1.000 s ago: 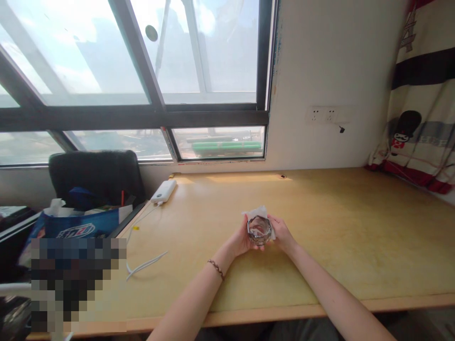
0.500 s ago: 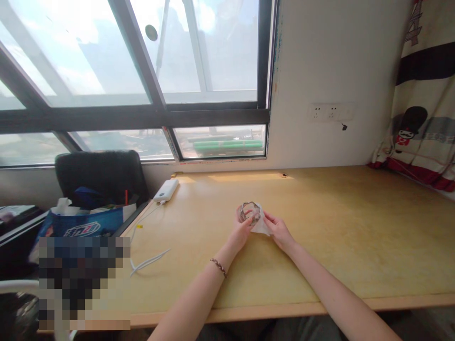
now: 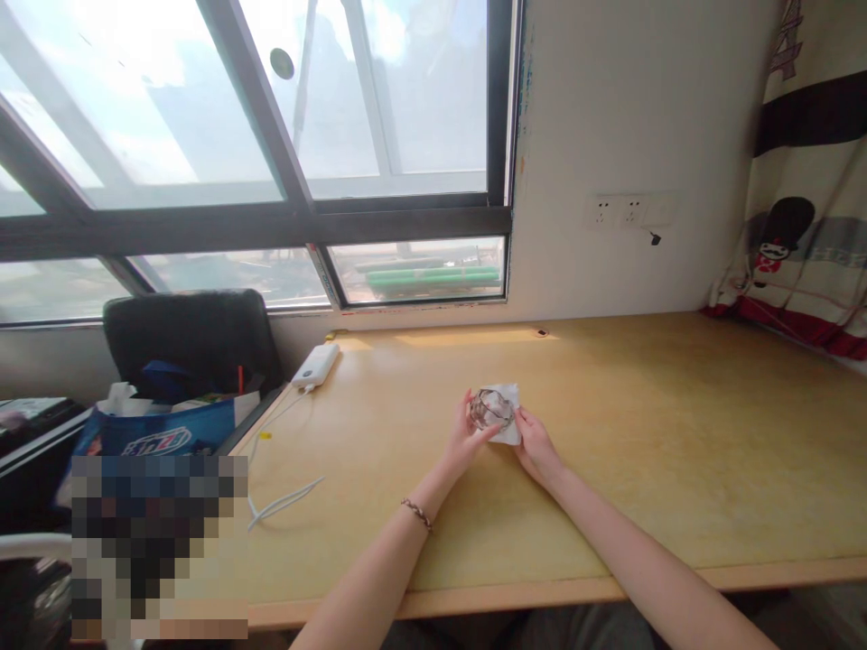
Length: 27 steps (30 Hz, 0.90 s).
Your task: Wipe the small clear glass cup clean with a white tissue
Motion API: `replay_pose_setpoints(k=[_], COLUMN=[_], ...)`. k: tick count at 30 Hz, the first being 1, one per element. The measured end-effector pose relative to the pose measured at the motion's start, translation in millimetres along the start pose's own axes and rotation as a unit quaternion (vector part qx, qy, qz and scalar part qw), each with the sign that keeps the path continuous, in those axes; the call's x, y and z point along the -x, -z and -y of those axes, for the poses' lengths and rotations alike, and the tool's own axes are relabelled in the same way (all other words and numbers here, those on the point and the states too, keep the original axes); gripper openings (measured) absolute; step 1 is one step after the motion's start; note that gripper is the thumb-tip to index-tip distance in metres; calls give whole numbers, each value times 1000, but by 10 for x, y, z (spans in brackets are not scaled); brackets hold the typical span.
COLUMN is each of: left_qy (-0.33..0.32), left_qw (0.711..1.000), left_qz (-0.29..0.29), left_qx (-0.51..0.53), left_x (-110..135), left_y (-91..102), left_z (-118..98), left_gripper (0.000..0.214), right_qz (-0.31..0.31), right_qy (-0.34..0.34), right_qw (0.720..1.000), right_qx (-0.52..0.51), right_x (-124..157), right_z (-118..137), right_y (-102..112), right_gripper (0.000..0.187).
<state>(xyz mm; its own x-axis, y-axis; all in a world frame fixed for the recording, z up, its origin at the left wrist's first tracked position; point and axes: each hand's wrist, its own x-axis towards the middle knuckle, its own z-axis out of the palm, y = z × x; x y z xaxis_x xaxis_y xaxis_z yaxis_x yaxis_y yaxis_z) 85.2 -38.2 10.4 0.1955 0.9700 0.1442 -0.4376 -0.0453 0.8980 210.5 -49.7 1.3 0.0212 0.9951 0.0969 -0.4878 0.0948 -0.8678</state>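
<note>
left hand [image 3: 466, 442] gripped glass bowl [image 3: 484, 412] | right hand [image 3: 537, 444] pinched white tissue [image 3: 509, 432] | bowl lay between, nearer left

The counter [image 3: 643, 433] in front of me is broad, yellowish wood, its far side along the wall. Toward ten o'clock lies a white device [image 3: 316, 366]; from its near end a white cable [image 3: 293, 496] trails to eight. Near twelve sits a small dark thing [image 3: 541, 333], too tiny to make out.
</note>
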Motion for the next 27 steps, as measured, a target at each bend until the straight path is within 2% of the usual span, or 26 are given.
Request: replay_pose_setpoints(k=[4,6,10,15,20,23,27], left_qy=[-54,-51,-35,-44,-18,-16,-41], left_qw=[995,994,995,987,982,980,986], left_qz=[-37,-45,-55,-92,-140,-141,-80], left_qx=[-82,-89,-77,-126,-121,-137,-137], left_x=[36,55,62,39,-22,-37,5], left_y=[3,-7,-2,77,127,120,77], left_z=[53,82,70,37,96,88,32], left_gripper=[77,75,67,50,44,45,43], right_qz=[-38,-34,-9,35,113,124,70], right_qy=[21,34,62,70,136,152,110], right_qw=[999,998,992,982,952,946,975], right_qx=[16,45,110,171,248,260,181], right_x=[-37,-24,45,128,164,152,112], right_z=[-7,0,62,167,210,205,177], right_y=[52,52,-7,-74,-96,-97,-83], right_gripper=[31,31,33,37,35,33,36])
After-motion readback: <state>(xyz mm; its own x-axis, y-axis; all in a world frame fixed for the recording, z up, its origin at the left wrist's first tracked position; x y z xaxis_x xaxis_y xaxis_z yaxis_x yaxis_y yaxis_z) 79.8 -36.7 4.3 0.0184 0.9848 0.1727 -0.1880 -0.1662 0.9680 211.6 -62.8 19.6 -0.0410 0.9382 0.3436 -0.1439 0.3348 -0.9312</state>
